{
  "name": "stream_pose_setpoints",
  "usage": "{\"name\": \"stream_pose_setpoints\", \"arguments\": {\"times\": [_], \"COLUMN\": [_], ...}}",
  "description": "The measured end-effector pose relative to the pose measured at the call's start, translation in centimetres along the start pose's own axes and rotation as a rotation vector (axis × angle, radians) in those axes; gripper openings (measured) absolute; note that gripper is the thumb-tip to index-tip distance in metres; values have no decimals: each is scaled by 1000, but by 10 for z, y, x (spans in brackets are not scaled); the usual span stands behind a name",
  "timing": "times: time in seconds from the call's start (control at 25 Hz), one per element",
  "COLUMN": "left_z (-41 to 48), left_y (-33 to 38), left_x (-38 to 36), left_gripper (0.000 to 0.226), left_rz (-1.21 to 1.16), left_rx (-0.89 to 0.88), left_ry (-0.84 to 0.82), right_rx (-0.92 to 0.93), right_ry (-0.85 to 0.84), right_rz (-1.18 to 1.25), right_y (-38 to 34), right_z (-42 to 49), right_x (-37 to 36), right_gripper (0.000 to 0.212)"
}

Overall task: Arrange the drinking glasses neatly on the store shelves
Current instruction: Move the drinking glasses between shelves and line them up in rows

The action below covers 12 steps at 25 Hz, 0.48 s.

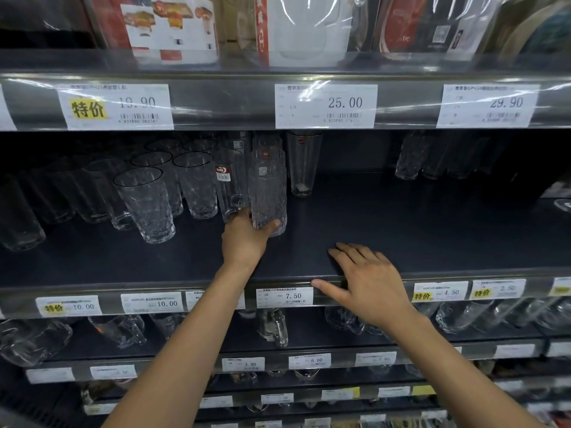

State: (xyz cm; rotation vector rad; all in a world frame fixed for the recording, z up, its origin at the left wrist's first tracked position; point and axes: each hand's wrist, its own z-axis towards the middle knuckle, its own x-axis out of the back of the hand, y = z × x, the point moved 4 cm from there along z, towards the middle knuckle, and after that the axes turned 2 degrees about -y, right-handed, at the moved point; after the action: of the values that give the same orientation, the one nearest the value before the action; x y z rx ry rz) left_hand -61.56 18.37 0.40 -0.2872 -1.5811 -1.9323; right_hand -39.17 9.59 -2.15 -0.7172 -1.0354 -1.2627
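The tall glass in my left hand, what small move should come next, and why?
Probably set it down and let go: the left hand grips the tall glass at its base, about level with the front glass to its left.

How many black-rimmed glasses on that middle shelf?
5, in rows left of the textured glass the left hand holds: front glass alone; middle left glass and middle right glass behind it; back left glass and back right glass. More may hide behind.

Boxes [173,29] on the top shelf are cut off above. The fingertips of the left hand [244,239] are out of sight behind the textured glass [268,186]. Its forearm covers part of one price tag [194,301], and the lower tags [374,359] are too blurred to read.
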Motion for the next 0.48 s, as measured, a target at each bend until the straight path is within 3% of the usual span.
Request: {"name": "stream_pose_setpoints", "arguments": {"times": [0.48], "left_z": [4], "left_y": [-5], "left_x": [-1], "left_gripper": [51], "left_rz": [-49], "left_rx": [32], "left_ry": [-43], "right_rx": [-36], "right_ry": [-158], "right_rz": [43], "right_y": [-4], "right_z": [-1], "right_x": [12], "right_gripper": [91]}}
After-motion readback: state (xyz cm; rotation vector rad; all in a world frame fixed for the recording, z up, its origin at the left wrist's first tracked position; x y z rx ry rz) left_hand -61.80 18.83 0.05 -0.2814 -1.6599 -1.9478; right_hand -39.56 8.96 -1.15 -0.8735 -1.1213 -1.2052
